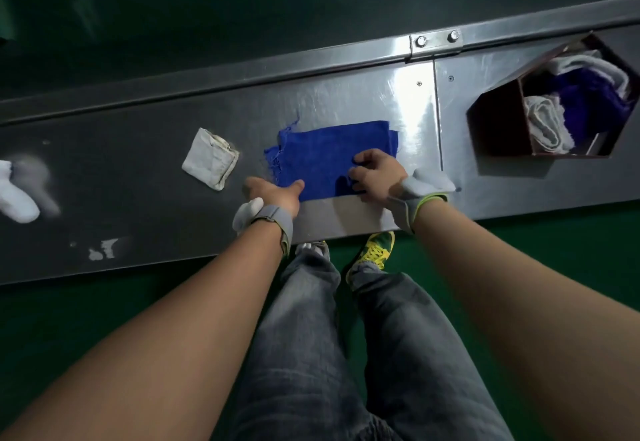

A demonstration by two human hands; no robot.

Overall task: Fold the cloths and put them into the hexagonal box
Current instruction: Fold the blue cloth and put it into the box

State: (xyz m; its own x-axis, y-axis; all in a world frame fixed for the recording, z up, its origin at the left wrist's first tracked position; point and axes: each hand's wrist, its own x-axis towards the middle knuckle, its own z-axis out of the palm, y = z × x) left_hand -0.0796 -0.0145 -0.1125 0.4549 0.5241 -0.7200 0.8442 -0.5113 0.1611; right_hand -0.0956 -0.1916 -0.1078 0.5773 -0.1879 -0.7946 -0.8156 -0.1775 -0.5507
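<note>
The desk (pixel 363 94) is brushed metal, glossy where light glares at centre frame, duller toward the left. The blue cloth (pixel 329 149) looks like soft, matt terry (frayed threads at its left edge). The white cloth (pixel 209 160) left of it is coarser, grubby fabric. The hexagonal box (pixel 495 128) has dark, smooth walls.
</note>
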